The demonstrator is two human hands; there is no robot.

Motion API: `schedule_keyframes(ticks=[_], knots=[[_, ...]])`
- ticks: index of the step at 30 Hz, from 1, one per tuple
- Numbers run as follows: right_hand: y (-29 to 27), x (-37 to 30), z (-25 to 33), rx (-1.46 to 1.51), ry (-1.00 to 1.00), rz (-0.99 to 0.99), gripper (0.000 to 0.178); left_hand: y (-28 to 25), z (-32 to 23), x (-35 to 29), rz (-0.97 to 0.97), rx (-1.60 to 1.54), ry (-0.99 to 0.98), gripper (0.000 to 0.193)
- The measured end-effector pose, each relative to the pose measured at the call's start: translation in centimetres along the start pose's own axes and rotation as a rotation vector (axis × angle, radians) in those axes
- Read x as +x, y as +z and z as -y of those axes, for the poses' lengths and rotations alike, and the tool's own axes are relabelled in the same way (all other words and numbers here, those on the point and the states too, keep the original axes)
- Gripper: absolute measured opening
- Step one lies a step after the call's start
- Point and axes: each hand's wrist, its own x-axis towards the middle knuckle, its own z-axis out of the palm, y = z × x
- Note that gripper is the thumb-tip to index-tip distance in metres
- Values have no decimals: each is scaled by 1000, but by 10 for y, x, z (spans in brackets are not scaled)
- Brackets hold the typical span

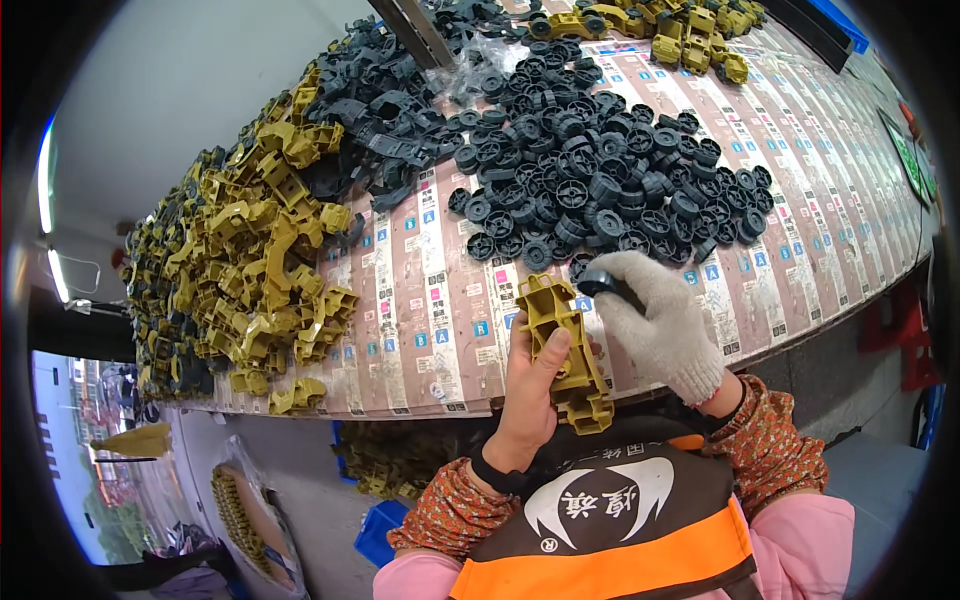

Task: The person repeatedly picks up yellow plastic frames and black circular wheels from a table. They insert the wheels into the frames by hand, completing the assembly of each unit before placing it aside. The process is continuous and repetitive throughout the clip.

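My bare left hand [528, 392] is closed around a yellow plastic toy vehicle body [578, 385]. The body is held lengthwise over the table's near edge, its hollow, ribbed side showing. In a white knit glove, my right hand [662, 325] pinches a dark toy wheel [597, 283] just beyond the body's far right end. The glove hides part of that wheel. Close behind it spreads a heap of loose dark wheels [575, 175].
Yellow vehicle bodies [255, 250] are heaped on the left of the patterned table [440, 290]. Dark plastic parts [375, 125] lie beyond them, beside a metal post [412, 30]. Yellow vehicles [695, 40] sit at the far right. A blue bin [380, 530] stands below the near edge.
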Motion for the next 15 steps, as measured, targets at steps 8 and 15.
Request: schedule_keyframes(ticks=[8, 15], knots=[[-6, -8, -12, 180, 204, 37, 18, -9, -18, 12, 140, 672, 702, 64], [-7, -19, -29, -124, 62, 49, 23, -34, -10, -15, 299, 1480, 607, 53]])
